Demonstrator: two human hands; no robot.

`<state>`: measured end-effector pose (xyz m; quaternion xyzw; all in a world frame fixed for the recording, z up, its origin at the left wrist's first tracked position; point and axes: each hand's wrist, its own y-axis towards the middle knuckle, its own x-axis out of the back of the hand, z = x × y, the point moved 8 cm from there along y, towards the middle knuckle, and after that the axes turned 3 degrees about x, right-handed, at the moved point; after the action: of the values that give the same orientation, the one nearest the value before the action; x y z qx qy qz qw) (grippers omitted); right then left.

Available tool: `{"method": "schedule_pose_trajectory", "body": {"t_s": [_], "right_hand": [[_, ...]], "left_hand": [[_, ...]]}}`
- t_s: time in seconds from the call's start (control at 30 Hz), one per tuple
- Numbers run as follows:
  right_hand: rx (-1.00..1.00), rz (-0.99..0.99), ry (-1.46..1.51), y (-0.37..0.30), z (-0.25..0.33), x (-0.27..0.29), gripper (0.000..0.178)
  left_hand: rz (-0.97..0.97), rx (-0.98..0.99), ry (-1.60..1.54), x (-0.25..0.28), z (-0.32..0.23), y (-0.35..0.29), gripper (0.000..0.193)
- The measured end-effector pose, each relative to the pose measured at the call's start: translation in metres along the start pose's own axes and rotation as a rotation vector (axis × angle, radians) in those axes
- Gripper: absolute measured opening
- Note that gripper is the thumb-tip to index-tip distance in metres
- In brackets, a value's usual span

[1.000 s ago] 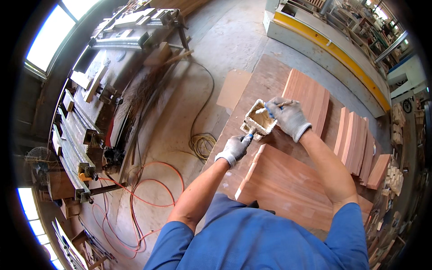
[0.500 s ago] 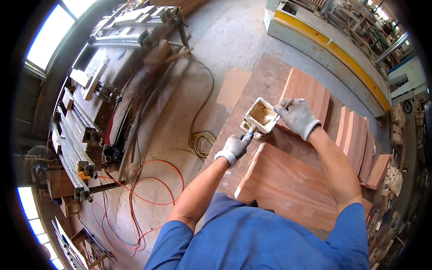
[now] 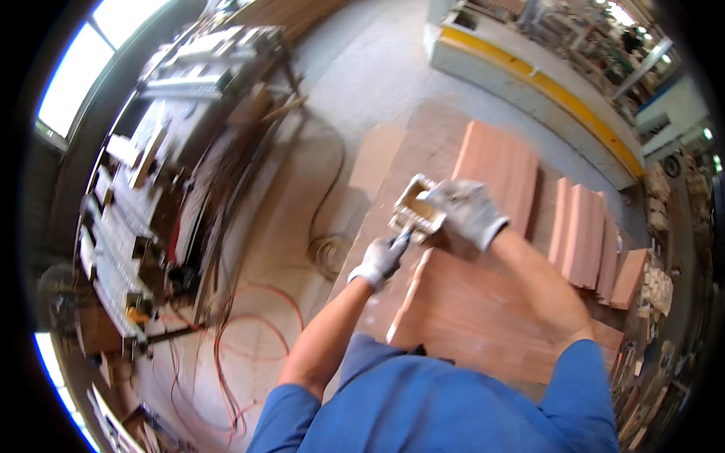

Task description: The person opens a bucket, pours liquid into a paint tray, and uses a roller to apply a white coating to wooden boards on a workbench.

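Note:
In front of me is a small square container [image 3: 424, 217], its rim and walls caked with cream-coloured glue and tilted in this blurred moment. My left hand [image 3: 381, 260], in a grey-and-white work glove, is closed around a short handle [image 3: 406, 231] at the container's near edge. Whether that handle belongs to the container or to a brush, I cannot tell. My right hand [image 3: 470, 211], gloved too, has its fingers curled at the container's right rim. Below both hands lies a wide reddish wood panel [image 3: 476, 302], with a pale line along its left edge.
Another wood panel [image 3: 498, 166] lies beyond my right hand, and several narrower boards [image 3: 581, 234] lie to its right on the brown worktop [image 3: 385, 211]. Orange hose [image 3: 260, 321] coils on the floor at left. A clamp-laden bench [image 3: 143, 196] stands beyond it.
The container has tipped and shifted slightly left, with both hands moving along with it. My right hand now reaches further over its rim. The whole view has turned a little and blurred.

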<state>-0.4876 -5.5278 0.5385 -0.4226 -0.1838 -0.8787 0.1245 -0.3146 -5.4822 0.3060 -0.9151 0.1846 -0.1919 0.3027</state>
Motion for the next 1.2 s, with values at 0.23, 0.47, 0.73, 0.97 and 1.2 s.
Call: {"method": "schedule_pose_trajectory", "body": {"t_s": [0.23,0.47,0.73,0.97,1.2], "right_hand": [[-0.165,-0.002,-0.147,0.008,0.004,0.022,0.025],[-0.164,0.148,-0.155,-0.003,-0.038,-0.010,0.033],[-0.180,0.191,-0.093,0.021,-0.009,0.012,0.031],[-0.200,0.340,-0.218,0.032,0.004,0.015,0.038],[-0.199,0.330,-0.235,0.026,-0.014,-0.004,0.036]], "left_hand": [[-0.001,0.043,-0.131,0.002,-0.014,-0.016,0.042],[0.016,0.011,-0.082,0.001,-0.015,-0.013,0.044],[-0.011,-0.007,-0.035,0.003,-0.007,-0.007,0.045],[-0.014,0.020,-0.017,0.006,-0.014,-0.009,0.049],[-0.020,-0.060,-0.026,0.003,-0.017,-0.010,0.050]]}}
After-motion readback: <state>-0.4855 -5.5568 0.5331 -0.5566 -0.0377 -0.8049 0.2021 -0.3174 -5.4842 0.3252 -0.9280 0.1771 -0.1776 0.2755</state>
